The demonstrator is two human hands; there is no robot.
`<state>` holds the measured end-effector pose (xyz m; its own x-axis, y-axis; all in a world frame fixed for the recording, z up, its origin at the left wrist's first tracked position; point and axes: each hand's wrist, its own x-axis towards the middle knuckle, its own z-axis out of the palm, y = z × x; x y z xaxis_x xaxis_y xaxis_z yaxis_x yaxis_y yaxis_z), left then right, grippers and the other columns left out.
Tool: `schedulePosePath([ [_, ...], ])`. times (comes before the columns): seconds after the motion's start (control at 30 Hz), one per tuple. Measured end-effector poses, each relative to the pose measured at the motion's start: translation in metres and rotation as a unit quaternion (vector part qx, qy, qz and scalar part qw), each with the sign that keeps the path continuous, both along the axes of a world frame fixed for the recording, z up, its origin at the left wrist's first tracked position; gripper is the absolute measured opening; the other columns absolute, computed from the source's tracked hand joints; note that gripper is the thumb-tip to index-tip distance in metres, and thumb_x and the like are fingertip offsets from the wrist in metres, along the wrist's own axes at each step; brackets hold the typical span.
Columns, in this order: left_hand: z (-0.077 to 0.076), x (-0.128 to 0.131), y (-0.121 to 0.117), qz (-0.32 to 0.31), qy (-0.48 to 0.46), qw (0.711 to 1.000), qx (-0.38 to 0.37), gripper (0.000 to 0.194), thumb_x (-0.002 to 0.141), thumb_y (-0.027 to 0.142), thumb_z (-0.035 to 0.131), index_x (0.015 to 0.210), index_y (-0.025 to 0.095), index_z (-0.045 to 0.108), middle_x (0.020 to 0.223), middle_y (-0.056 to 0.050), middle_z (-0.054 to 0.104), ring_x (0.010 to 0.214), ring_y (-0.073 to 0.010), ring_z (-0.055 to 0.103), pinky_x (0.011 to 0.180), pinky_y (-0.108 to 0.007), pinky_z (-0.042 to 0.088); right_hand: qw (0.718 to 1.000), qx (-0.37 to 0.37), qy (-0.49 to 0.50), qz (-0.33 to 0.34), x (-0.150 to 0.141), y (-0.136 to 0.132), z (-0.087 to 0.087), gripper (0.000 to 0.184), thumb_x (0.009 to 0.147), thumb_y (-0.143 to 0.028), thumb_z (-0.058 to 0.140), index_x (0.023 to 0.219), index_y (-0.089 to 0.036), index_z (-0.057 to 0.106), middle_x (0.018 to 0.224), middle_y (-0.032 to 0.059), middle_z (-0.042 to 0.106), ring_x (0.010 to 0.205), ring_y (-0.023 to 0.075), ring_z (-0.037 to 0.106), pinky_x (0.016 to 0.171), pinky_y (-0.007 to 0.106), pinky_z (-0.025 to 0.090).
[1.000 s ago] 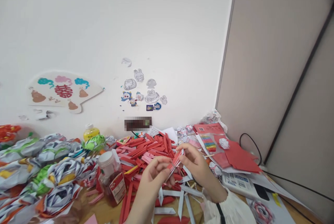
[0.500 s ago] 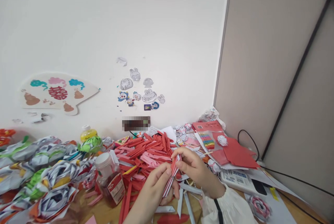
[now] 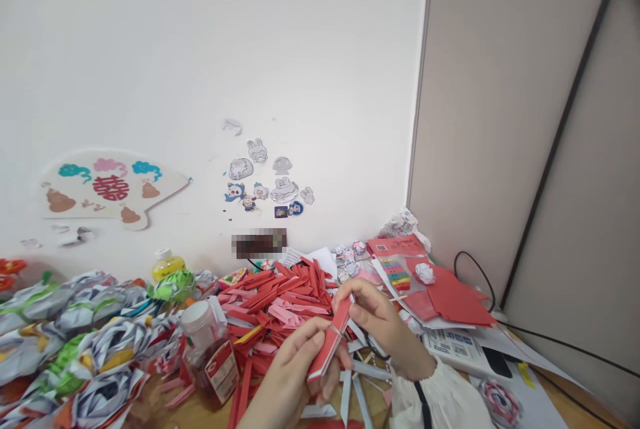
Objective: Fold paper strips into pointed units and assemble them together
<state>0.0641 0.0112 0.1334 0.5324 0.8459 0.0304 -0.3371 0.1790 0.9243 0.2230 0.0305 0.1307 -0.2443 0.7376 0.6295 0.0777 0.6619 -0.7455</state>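
A folded red paper strip (image 3: 332, 342) is pinched between both of my hands above a cluttered wooden table (image 3: 200, 409). My left hand (image 3: 295, 375) grips its lower part with curled fingers. My right hand (image 3: 380, 325), in a white cuffed sleeve, holds its upper end with fingertips closed on it. Behind the hands lies a heap of similar red folded strips (image 3: 280, 295), and several white strips (image 3: 360, 382) lie under them.
Folded paper flowers (image 3: 90, 342) crowd the left. A jar of red liquid with a white lid (image 3: 210, 349) stands beside my left hand; a yellow bottle (image 3: 167, 263) is behind. Red sheets (image 3: 450, 295), booklets and a black cable (image 3: 480, 269) lie right. Stickers mark the white wall.
My hands have turned the red strip so its flat red face shows, and it sits slightly lower. The view has shifted a little.
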Motion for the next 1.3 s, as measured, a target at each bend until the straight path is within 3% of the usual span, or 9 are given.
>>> schedulePosePath([
  [0.17, -0.003, 0.002, 0.009, 0.062, -0.002, 0.998, 0.032, 0.031, 0.057, 0.033, 0.073, 0.080, 0.017, 0.061, 0.065, -0.003, 0.065, 0.050, -0.0132, 0.058, 0.046, -0.022, 0.044, 0.980, 0.114, -0.121, -0.107, 0.006, 0.002, 0.007, 0.030, 0.084, -0.027, 0.048, 0.113, -0.025, 0.048, 0.117, 0.0053, 0.050, 0.110, 0.0187, 0.043, 0.093, 0.034, 0.036],
  [0.3, -0.009, 0.003, 0.018, 0.234, 0.016, 0.971, 0.041, 0.039, 0.046, 0.028, 0.079, 0.079, 0.017, 0.063, 0.074, -0.004, 0.068, 0.073, -0.0183, 0.063, 0.063, -0.025, 0.050, 0.924, 0.222, -0.191, -0.245, -0.002, 0.008, 0.001, 0.028, 0.082, -0.017, 0.048, 0.108, -0.024, 0.051, 0.111, 0.0063, 0.053, 0.102, 0.0204, 0.047, 0.086, 0.038, 0.039],
  [0.4, -0.011, 0.001, 0.020, 0.291, 0.022, 0.956, 0.040, 0.044, 0.044, 0.030, 0.079, 0.082, 0.016, 0.064, 0.084, -0.008, 0.068, 0.088, -0.0233, 0.061, 0.069, -0.028, 0.051, 0.901, 0.241, -0.226, -0.282, -0.009, 0.006, 0.001, 0.022, 0.079, -0.019, 0.051, 0.101, -0.020, 0.053, 0.102, 0.0082, 0.056, 0.094, 0.0224, 0.048, 0.080, 0.039, 0.040],
  [0.7, -0.015, -0.006, 0.021, 0.238, 0.110, 0.956, 0.128, 0.057, 0.061, 0.046, 0.064, 0.110, 0.018, 0.055, 0.100, -0.010, 0.065, 0.098, -0.0238, 0.057, 0.082, -0.032, 0.046, 0.923, 0.127, -0.288, -0.221, -0.020, -0.012, 0.016, 0.054, 0.056, -0.039, 0.071, 0.099, -0.018, 0.047, 0.100, 0.0072, 0.051, 0.096, 0.0249, 0.041, 0.081, 0.037, 0.037],
  [0.83, -0.014, -0.015, 0.022, 0.182, 0.206, 0.935, 0.225, 0.059, 0.076, 0.041, 0.049, 0.128, 0.015, 0.037, 0.095, -0.008, 0.065, 0.087, -0.0180, 0.059, 0.079, -0.027, 0.045, 0.923, 0.119, -0.306, -0.198, -0.018, -0.015, 0.016, 0.041, 0.062, -0.022, 0.064, 0.100, -0.019, 0.046, 0.101, 0.0057, 0.051, 0.097, 0.0234, 0.040, 0.082, 0.036, 0.035],
  [0.97, -0.013, -0.022, 0.021, 0.140, 0.318, 0.878, 0.330, 0.053, 0.084, 0.030, 0.037, 0.134, 0.016, 0.025, 0.072, -0.001, 0.065, 0.062, -0.0124, 0.057, 0.062, -0.022, 0.047, 0.913, 0.138, -0.330, -0.197, -0.017, -0.014, 0.015, 0.028, 0.065, -0.007, 0.052, 0.091, -0.018, 0.049, 0.092, 0.0045, 0.053, 0.090, 0.0212, 0.041, 0.077, 0.034, 0.035],
  [1.07, -0.015, -0.025, 0.021, 0.136, 0.375, 0.815, 0.420, 0.050, 0.081, 0.020, 0.039, 0.130, 0.019, 0.034, 0.089, -0.006, 0.065, 0.079, -0.0155, 0.061, 0.071, -0.025, 0.048, 0.895, 0.164, -0.371, -0.186, -0.017, -0.010, 0.012, 0.014, 0.072, -0.010, 0.051, 0.084, -0.017, 0.051, 0.084, 0.0039, 0.054, 0.083, 0.0195, 0.042, 0.073, 0.032, 0.036],
  [1.2, -0.028, -0.035, 0.023, 0.241, 0.471, 0.650, 0.545, 0.053, 0.071, 0.012, 0.046, 0.124, 0.019, 0.043, 0.122, -0.017, 0.048, 0.107, -0.0264, 0.051, 0.079, -0.037, 0.048, 0.880, 0.181, -0.409, -0.161, -0.019, -0.004, 0.002, 0.007, 0.076, -0.015, 0.052, 0.083, -0.017, 0.052, 0.083, 0.0038, 0.054, 0.082, 0.0187, 0.043, 0.074, 0.032, 0.036],
  [1.3, -0.043, -0.042, 0.022, 0.291, 0.487, 0.548, 0.615, 0.037, 0.068, 0.013, 0.050, 0.105, 0.012, 0.055, 0.123, -0.022, 0.046, 0.114, -0.0321, 0.043, 0.083, -0.044, 0.046, 0.883, 0.166, -0.406, -0.168, -0.025, -0.004, -0.018, 0.006, 0.076, -0.018, 0.054, 0.082, -0.017, 0.052, 0.082, 0.0040, 0.055, 0.082, 0.0195, 0.044, 0.075, 0.034, 0.035],
])
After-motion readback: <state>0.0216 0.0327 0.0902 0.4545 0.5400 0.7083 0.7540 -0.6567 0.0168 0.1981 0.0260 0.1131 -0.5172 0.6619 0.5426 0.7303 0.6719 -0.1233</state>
